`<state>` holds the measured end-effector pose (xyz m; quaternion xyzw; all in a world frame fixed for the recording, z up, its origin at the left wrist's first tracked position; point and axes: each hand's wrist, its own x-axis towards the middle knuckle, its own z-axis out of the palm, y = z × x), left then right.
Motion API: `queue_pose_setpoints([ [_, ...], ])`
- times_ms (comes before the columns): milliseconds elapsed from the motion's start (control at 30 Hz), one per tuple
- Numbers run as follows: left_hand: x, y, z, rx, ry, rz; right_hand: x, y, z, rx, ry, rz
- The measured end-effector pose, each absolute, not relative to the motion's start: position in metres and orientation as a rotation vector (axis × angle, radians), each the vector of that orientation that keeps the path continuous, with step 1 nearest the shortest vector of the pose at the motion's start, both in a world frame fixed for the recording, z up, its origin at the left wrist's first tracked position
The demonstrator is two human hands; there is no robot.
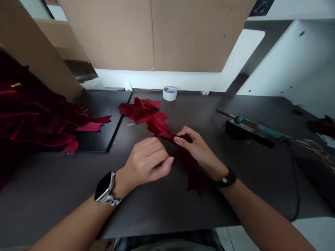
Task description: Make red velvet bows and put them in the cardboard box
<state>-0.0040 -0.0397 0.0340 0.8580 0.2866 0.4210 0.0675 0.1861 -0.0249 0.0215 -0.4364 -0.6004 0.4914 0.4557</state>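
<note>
Clock directions are read from the middle of my view, twelve pointing away from me.

Finding: the dark red ribbon [188, 164] is at the centre, loops toward eleven, notched tail toward five. My right hand [193, 143] is clamped on it, thumb against fingers. My left hand [149, 160], at seven, is curled with the thumb close to the fingers; I cannot tell whether anything is pinched there.

Risks, in my judgement: the folds could slip if my right thumb eased, since the fabric looks smooth. A left hand swept toward eleven could scatter the pile of red pieces [140, 109]. The soldering iron [251, 124], on a black stand [261, 138] at three, points its tip inward; if hot, which I cannot tell, it could scorch fabric or skin. A snag on its cord [295, 177] could drag it.

Surface: dark, plain desk [157, 212]. At nine, a black board [102, 143] lies partly beneath a heap of red ribbons [47, 120]. A tape roll [170, 94] stands at twelve.

Room: cardboard [183, 35] at twelve, a white panel [282, 62] at two.
</note>
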Motion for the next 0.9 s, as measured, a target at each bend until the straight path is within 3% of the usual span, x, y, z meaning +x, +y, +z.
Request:
queue_pose_setpoints([
  [100, 0.005, -0.038, 0.027, 2.282, 1.002, 0.877, 0.186, -0.025, 0.021, -0.960, -1.349, 1.378],
  [233, 0.013, -0.028, 0.015, 1.545, 1.027, 0.969, 0.187, -0.026, 0.019, -0.905, -1.295, 1.480],
  [367, 0.015, -0.028, 0.015, 1.169, 0.959, 1.054, 0.186, -0.025, 0.020, -0.925, -1.395, 1.447],
  [900, 0.014, -0.031, 0.022, 1.041, 0.915, 1.049, 0.191, -0.028, 0.027, -0.938, -1.506, 1.536],
])
